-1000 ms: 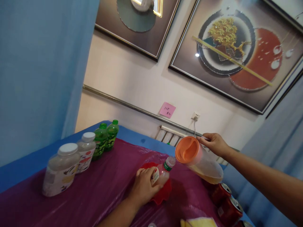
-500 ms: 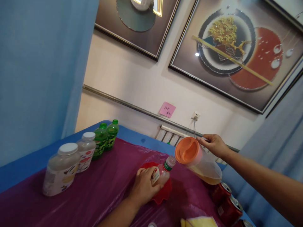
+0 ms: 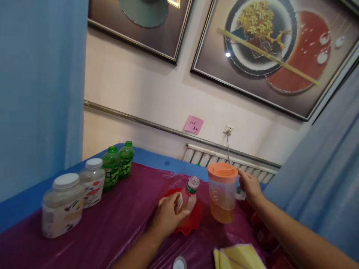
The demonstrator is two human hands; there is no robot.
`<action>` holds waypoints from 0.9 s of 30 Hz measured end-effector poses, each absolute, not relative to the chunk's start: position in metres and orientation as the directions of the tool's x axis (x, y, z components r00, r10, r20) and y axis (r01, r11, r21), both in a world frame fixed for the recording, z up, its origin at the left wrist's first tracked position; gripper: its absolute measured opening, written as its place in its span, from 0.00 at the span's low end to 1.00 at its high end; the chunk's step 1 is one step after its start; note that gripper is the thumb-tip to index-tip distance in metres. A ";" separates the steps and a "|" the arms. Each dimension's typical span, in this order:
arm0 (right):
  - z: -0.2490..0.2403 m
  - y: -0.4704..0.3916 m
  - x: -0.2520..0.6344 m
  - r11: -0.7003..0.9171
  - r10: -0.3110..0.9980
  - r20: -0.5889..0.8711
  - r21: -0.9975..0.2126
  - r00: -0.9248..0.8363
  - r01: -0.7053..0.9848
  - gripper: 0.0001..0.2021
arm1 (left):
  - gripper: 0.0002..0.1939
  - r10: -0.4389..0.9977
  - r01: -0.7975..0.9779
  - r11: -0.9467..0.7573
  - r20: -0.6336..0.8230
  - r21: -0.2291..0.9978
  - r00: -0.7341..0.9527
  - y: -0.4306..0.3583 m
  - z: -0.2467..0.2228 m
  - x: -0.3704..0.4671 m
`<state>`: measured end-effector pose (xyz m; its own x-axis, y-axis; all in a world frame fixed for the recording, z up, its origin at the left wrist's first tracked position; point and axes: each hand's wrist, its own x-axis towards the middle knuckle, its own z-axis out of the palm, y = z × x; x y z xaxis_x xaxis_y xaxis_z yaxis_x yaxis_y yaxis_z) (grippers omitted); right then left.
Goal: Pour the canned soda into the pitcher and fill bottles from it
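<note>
My left hand [image 3: 169,213] is wrapped round a clear plastic bottle [image 3: 189,200] with a green neck band and no cap. The bottle stands nearly upright over a red scalloped dish [image 3: 196,221]; its base is hidden behind my fingers. To the right, my right hand [image 3: 249,185] grips the handle of a translucent pitcher [image 3: 223,201] with an orange lid. Amber liquid fills the lower part of the pitcher, which is about upright beside the dish. Whether the pitcher touches the table I cannot tell.
Two white-lidded jars [image 3: 64,205] and two green bottles [image 3: 111,168] line the left side. A yellow cloth [image 3: 238,257] and a white cap [image 3: 179,263] lie at the front. Dark red cans [image 3: 266,237] stand under my right forearm. A radiator [image 3: 193,154] runs along the wall.
The pitcher has swung from tilted toward the bottle's mouth to upright, and lower. My right hand has come down with it. My left hand still holds the bottle.
</note>
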<state>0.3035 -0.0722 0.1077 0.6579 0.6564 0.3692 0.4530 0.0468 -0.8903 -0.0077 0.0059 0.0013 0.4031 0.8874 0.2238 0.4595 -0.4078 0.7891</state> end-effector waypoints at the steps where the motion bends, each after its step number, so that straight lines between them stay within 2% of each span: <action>1: 0.095 -0.073 0.306 0.063 0.639 0.354 -0.909 0.683 0.412 0.29 | 0.26 0.890 0.456 -0.406 0.230 0.792 0.394 0.007 0.000 -0.007; 6: 0.047 -0.079 0.310 0.115 0.598 0.288 -0.954 0.747 0.276 0.28 | 0.32 0.897 0.394 -0.381 0.231 0.836 0.376 0.014 -0.006 -0.006; 10: 0.033 -0.088 0.310 0.119 0.577 0.236 -0.971 0.782 0.206 0.26 | 0.32 0.894 0.340 -0.381 0.248 0.860 0.374 0.020 -0.009 -0.006; 14: 0.026 -0.099 0.312 0.104 0.558 0.214 -0.977 0.802 0.188 0.25 | 0.29 0.875 0.298 -0.410 0.279 0.862 0.394 0.021 -0.007 -0.005; 19: 0.020 -0.113 0.320 0.045 0.550 0.232 -0.967 0.802 0.249 0.27 | 0.29 0.874 0.275 -0.412 0.291 0.868 0.390 0.017 -0.002 -0.004; 22: 0.021 -0.126 0.321 0.029 0.436 0.355 -0.924 0.827 0.381 0.27 | 0.30 0.873 0.266 -0.415 0.298 0.870 0.387 0.015 0.003 -0.002; 24: 0.023 -0.140 0.311 0.088 0.315 0.517 -0.851 0.796 0.518 0.23 | 0.30 0.872 0.264 -0.417 0.301 0.870 0.386 0.015 0.004 -0.001; 25: 0.023 -0.149 0.301 0.132 0.297 0.602 -0.794 0.741 0.593 0.20 | 0.29 0.870 0.262 -0.421 0.304 0.869 0.389 0.015 0.005 -0.001; 26: 0.022 -0.157 0.287 0.186 0.331 0.687 -0.720 0.647 0.669 0.16 | 0.29 0.868 0.261 -0.425 0.309 0.867 0.389 0.015 0.005 0.000; 27: 0.021 -0.165 0.270 0.242 0.429 0.747 -0.637 0.508 0.732 0.12 | 0.29 0.866 0.260 -0.431 0.316 0.864 0.388 0.016 0.004 0.000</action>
<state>0.2704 -0.1651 0.0206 0.5083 0.4289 0.7468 0.7318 0.2420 -0.6371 0.0000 0.0159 0.0043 0.3881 0.8659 0.3157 0.2598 -0.4315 0.8639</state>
